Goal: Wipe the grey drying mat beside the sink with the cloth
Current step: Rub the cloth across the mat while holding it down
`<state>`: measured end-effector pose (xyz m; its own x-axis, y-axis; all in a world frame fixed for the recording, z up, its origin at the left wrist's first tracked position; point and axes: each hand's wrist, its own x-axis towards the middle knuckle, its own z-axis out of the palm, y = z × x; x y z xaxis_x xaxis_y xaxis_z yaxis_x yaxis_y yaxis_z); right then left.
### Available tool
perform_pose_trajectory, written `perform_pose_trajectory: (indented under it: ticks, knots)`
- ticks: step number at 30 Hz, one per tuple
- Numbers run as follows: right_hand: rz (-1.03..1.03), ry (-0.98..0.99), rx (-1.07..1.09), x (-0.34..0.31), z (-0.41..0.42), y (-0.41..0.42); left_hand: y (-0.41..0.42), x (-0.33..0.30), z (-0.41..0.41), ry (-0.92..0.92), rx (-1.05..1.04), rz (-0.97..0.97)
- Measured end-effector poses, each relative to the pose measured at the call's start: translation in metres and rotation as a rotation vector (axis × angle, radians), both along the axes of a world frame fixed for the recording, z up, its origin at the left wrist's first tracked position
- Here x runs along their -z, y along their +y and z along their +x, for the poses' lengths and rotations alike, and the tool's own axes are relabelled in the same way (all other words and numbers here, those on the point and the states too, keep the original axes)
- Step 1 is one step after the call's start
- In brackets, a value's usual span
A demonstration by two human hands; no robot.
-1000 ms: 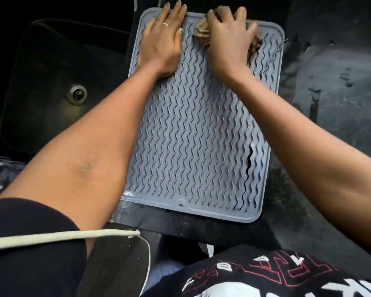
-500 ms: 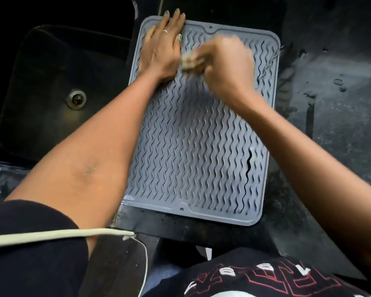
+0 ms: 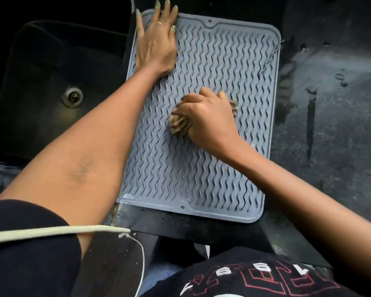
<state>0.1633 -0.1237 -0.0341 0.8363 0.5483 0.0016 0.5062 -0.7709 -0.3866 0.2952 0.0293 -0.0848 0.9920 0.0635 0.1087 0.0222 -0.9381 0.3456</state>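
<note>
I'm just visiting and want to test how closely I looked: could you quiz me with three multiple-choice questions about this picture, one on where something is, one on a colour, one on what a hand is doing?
1. Where is the sink relative to the drying mat?
A. On its left
B. On its right
C. Under it

2. What colour is the cloth?
A. Bright blue
B. Tan-brown
C. White

3. What is the left hand doing?
A. Gripping the cloth
B. Lying flat on the mat's far left corner
C. Hanging in the sink

Answers:
1 A: the dark basin borders the mat's left edge.
2 B: tan folds show under the right hand.
3 B: its fingers are straight, palm down.
</note>
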Motion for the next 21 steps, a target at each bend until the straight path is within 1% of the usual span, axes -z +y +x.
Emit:
perform_pose_trajectory:
  ticks: [2,3,4,6,7,8,10,12,14,17,19,21]
  knots:
    - [0.159,0.169,0.070,-0.018,0.017,0.003,0.000,0.001,0.000,-0.028,-0.063,0.056]
    - [0.248,0.187,0.161,-0.021,0.033,0.005,0.002,0.002,0.002,-0.020,-0.090,0.087]
    - [0.276,0.128,0.254,-0.022,0.052,0.010,0.005,0.003,0.003,0.008,-0.098,0.118]
    - [0.159,-0.070,0.354,-0.015,0.094,0.020,0.008,0.003,0.007,0.061,-0.073,0.128]
    - [0.065,-0.111,0.357,-0.009,0.110,0.025,0.008,0.003,0.007,0.053,-0.071,0.089]
    - [-0.021,-0.107,0.343,-0.002,0.121,0.031,0.008,0.003,0.006,0.021,-0.082,0.043]
    - [-0.128,-0.139,0.323,0.013,0.127,0.039,0.008,-0.001,0.004,-0.049,-0.110,-0.044]
    - [-0.110,-0.194,0.330,0.018,0.110,0.040,0.007,-0.001,0.003,-0.081,-0.168,-0.086]
    - [-0.037,-0.203,0.315,0.018,0.072,0.035,0.005,-0.003,0.003,-0.056,-0.205,-0.059]
    - [0.049,-0.142,0.189,0.016,-0.017,0.022,0.001,-0.003,-0.001,-0.082,-0.218,-0.115]
    - [0.095,-0.097,0.085,0.010,-0.073,0.015,0.002,-0.004,-0.002,-0.102,-0.204,-0.112]
    - [0.101,-0.033,0.000,0.004,-0.099,0.011,0.004,-0.006,-0.001,-0.091,-0.193,-0.098]
